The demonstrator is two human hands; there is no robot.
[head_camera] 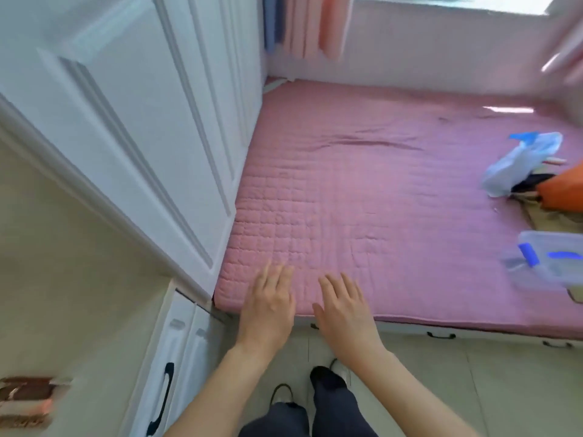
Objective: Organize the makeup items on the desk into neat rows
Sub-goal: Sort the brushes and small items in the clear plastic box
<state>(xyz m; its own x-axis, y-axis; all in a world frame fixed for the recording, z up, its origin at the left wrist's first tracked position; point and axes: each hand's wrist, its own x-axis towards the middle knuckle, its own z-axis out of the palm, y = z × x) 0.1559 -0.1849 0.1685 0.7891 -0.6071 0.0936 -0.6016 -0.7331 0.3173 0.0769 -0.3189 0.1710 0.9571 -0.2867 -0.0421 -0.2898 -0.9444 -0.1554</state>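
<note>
Mattress pad (378, 190): centre, on a platform. Wardrobe (142, 137): left, touching the pad's edge. Tabletop (63, 279): near left. Bag (523, 162) and box (549, 263): on pad, far right. 2 hands (268, 304) (344, 307): over the pad's near edge.

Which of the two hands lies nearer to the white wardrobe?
The left hand: it hovers over the pink quilted mattress corner beside the white wardrobe; the right hand is farther away.

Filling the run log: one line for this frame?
left hand: open, empty | right hand: open, empty | both over pink mattress edge | makeup: not visible
</note>
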